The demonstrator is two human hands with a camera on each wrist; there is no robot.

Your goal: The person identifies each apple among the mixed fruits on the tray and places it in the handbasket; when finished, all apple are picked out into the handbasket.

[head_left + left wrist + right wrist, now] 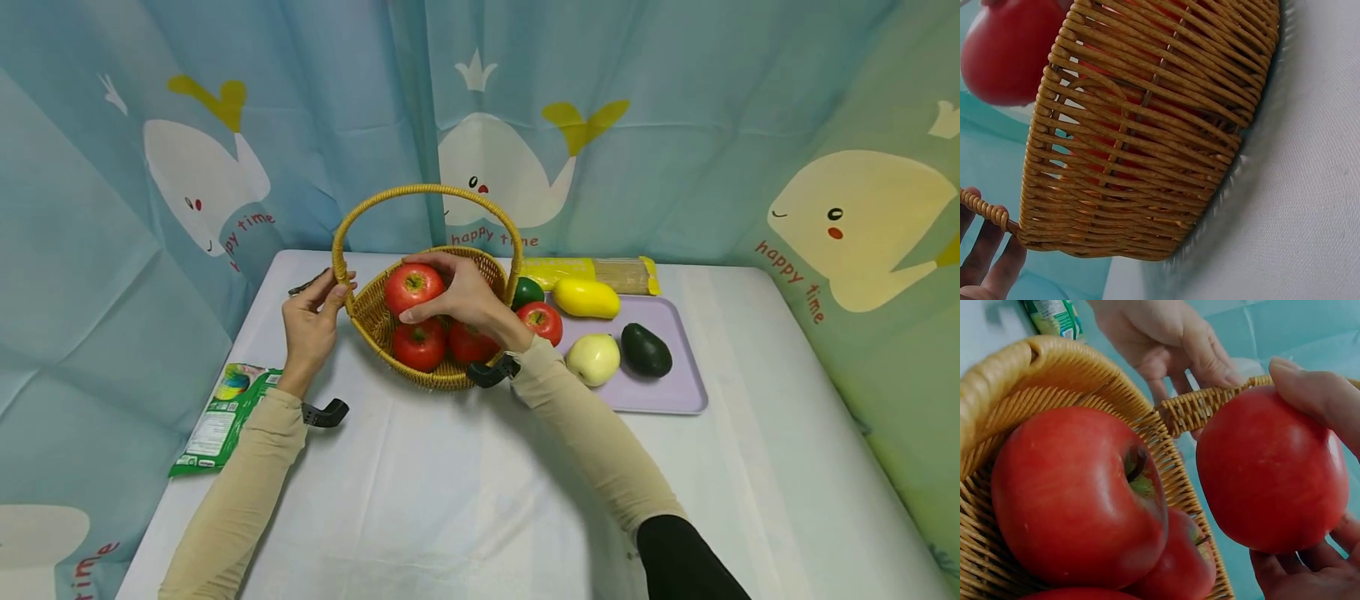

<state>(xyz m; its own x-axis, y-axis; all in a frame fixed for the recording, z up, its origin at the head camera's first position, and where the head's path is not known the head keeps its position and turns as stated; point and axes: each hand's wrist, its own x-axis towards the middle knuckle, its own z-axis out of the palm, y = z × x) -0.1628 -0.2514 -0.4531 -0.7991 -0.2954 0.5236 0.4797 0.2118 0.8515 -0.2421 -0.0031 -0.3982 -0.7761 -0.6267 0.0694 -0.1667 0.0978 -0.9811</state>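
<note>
My right hand (474, 293) grips a red apple (414, 287) between thumb and fingers, over the wicker basket (442, 382). In the right wrist view, this held apple (1272, 469) is raised beside the rim. More red apples (419, 346) lie inside the basket; one large apple (1079, 497) shows its stem in the right wrist view. On the basket's left side, my left hand (309, 329) pinches the lower end of the arched handle (427, 190). The left wrist view shows its fingers (982, 250) curled at the handle beside the woven wall.
Right of the basket, a lilac tray (688, 396) bears a red apple (540, 322), a yellow fruit (587, 298), a pale green fruit (593, 360) and an avocado (647, 351). Behind it lies a yellow noodle packet (626, 275). A green packet (225, 421) lies left; curtains (360, 100) surround the table.
</note>
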